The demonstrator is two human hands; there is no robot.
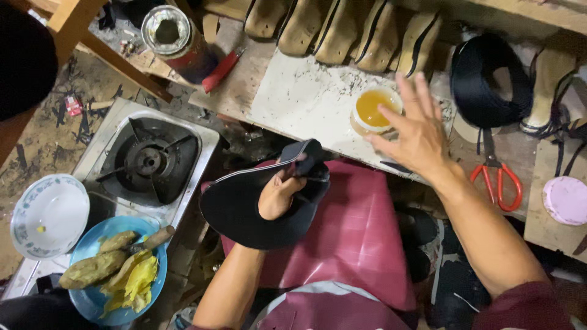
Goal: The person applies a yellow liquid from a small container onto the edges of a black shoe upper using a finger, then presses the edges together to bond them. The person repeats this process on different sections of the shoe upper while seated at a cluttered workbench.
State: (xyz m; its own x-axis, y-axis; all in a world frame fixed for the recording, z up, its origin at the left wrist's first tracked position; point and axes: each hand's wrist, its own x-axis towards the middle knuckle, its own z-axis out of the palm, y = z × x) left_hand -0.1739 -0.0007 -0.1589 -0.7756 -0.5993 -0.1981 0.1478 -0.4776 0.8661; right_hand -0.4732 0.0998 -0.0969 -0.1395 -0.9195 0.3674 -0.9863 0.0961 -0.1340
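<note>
Left hand (278, 197): we see it closed around a black shoe sole piece (244, 208), fingers (292, 182) curled over its upper edge, held above the lap.
Sole piece: flat, dark, oval, with a thin light line along its rim; a folded black strap part (306, 153) sticks up at its top end, just past the fingers.
Right hand (416, 137): spread open, palm down, holding nothing; it hovers at the small cup of amber glue (374, 109), fingertips overlapping the cup's right rim. We cannot tell whether it touches the cup.
Glue cup: sits on the white slab (306, 101) on the table (235, 88), well apart from the sole piece.
Lap: covered with a pink-red apron (361, 232), under the sole piece.
Table, far edge: row of wooden shoe lasts (342, 27) leaning side by side.
Table, right: roll of black strap (489, 76), red-handled scissors (498, 177) just below it, pink round lid (565, 198) at the edge.
Table, left: red-handled tool (221, 70) beside a metal can (174, 36).
Floor level, left: single-burner gas stove (150, 162); white bowl (49, 214) and blue plate (92, 299) with peeled cooked food (107, 266) next to it.
</note>
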